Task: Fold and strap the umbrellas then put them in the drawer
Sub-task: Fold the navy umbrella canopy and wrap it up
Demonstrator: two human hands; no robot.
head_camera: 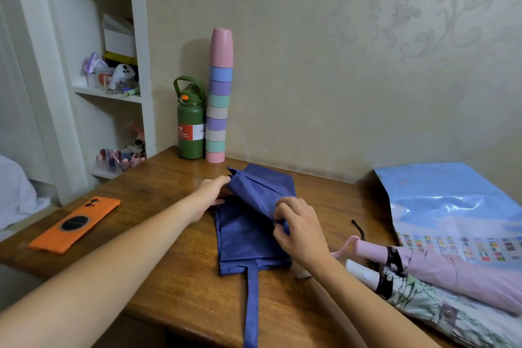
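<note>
Blue umbrella (248,234) lies flat on the wooden bench (175,285), its long strap (251,308) running toward the person and cut off at the bottom edge. Its handle and ribs are hidden under the cloth, so how far it is folded is hard to judge. The left hand (211,192) reaches to the far left corner of the cloth; its fingertips are tucked behind a raised fold, and they seem to pinch it, though the grip itself is covered. The right hand (299,229) has fingers curled on a folded flap of the canopy, clamped on the cloth at the umbrella's right edge. Between the two grips the upper part of the canopy is lifted and folded over; below them the rest lies flat.

Right of the right-hand grip, near the bench edge, lie a pink umbrella (452,271) and a patterned white umbrella (440,305), both strapped and partly cut off. Beyond them rests a light blue bag (452,200). Left of the left-hand grip lies an orange phone (74,224). Past both grips, against the wallpapered wall, stand a green bottle (190,127) and a stack of pastel cups (219,99). A white shelf unit (107,70) fills the left corner.
</note>
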